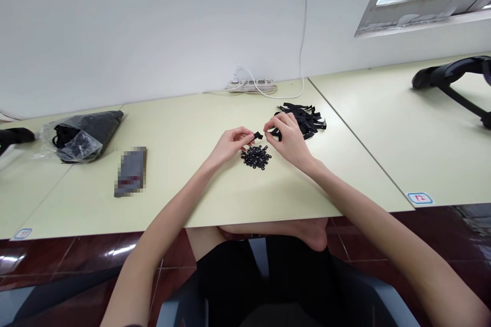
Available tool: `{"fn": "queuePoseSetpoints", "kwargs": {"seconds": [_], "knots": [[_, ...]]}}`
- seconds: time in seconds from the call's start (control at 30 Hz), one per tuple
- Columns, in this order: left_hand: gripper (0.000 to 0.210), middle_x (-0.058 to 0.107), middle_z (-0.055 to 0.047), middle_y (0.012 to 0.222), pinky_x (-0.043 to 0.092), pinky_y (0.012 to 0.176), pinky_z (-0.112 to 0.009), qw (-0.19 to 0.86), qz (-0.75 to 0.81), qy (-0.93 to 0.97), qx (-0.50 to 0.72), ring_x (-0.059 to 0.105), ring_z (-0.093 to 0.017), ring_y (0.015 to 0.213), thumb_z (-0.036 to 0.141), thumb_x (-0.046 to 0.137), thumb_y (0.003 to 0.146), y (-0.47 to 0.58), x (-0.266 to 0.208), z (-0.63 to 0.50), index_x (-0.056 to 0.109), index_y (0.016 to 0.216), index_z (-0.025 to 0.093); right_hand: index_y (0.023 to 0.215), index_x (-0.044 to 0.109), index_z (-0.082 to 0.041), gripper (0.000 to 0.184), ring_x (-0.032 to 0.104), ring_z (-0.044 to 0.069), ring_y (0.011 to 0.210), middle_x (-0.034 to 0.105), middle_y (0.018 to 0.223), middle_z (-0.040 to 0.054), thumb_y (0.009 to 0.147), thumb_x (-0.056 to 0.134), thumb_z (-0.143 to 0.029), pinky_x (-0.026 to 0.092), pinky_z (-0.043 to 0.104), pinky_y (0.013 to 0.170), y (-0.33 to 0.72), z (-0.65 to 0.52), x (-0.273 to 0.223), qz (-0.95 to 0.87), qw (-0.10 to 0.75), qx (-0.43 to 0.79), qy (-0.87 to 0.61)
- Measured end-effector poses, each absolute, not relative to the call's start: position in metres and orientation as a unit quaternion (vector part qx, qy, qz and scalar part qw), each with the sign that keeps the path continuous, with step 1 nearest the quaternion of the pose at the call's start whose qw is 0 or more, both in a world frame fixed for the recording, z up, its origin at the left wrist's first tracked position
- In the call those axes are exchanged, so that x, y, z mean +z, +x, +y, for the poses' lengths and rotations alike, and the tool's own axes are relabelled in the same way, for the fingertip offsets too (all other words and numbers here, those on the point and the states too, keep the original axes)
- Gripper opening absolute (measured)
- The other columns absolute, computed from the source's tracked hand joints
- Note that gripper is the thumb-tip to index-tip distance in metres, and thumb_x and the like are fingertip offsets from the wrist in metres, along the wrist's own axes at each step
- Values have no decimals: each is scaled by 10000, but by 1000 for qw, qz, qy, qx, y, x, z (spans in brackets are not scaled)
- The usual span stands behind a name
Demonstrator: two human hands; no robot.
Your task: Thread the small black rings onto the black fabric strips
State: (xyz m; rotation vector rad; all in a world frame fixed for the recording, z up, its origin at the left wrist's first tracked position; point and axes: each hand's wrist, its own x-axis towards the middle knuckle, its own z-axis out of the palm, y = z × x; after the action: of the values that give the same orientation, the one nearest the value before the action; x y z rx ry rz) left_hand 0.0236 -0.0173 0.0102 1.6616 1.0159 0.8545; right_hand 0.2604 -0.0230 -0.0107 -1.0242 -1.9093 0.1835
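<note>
My left hand pinches a short black fabric strip between thumb and fingers, its end pointing right. Just across from it, my right hand is closed in a pinch; whatever lies between those fingertips is too small to make out. A small gap separates the two hands. Below them on the table sits a heap of small black rings. Behind and to the right of my right hand lies a pile of black fabric strips, partly covered by that hand.
A power strip with a white cable rests against the wall. On the left are a clear plastic bag with black contents and a blurred flat grey item. A black stand is at far right. The table's front edge is near my lap.
</note>
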Motion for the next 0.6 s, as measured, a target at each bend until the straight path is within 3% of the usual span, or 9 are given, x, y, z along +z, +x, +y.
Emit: {"fn": "queuePoseSetpoints", "kwargs": {"seconds": [0.17,0.27,0.37,0.6], "knots": [[462,783,-79,987,575,821,-349,478,414,691,349,716,-207,925,664,783,1000,24,8,-16,789,1027,203,1005,612,-267,92,652,272,1013,689,1032,79,1072,561,-230,516,429,941,253,-32,-5,-789,458,107,-397],[478,779,-81,979,574,812,-348,472,412,698,346,707,-210,916,679,773,996,24,7,-16,784,996,201,1021,594,-260,88,654,243,893,690,941,51,1091,597,-314,478,378,826,251,-36,-4,-804,388,145,-425],[466,781,-84,1012,572,820,-347,466,406,710,338,695,-206,916,667,750,1019,24,5,-16,785,999,203,981,542,-263,198,606,219,769,676,840,22,1129,576,-390,393,349,728,251,-38,-4,-810,307,186,-463],[446,763,-73,1029,560,842,-351,462,392,731,314,678,-202,920,653,724,1042,22,5,-16,777,1043,210,877,445,-268,324,535,200,690,648,794,23,1175,422,-392,322,341,694,249,-39,-2,-808,274,228,-470]]}}
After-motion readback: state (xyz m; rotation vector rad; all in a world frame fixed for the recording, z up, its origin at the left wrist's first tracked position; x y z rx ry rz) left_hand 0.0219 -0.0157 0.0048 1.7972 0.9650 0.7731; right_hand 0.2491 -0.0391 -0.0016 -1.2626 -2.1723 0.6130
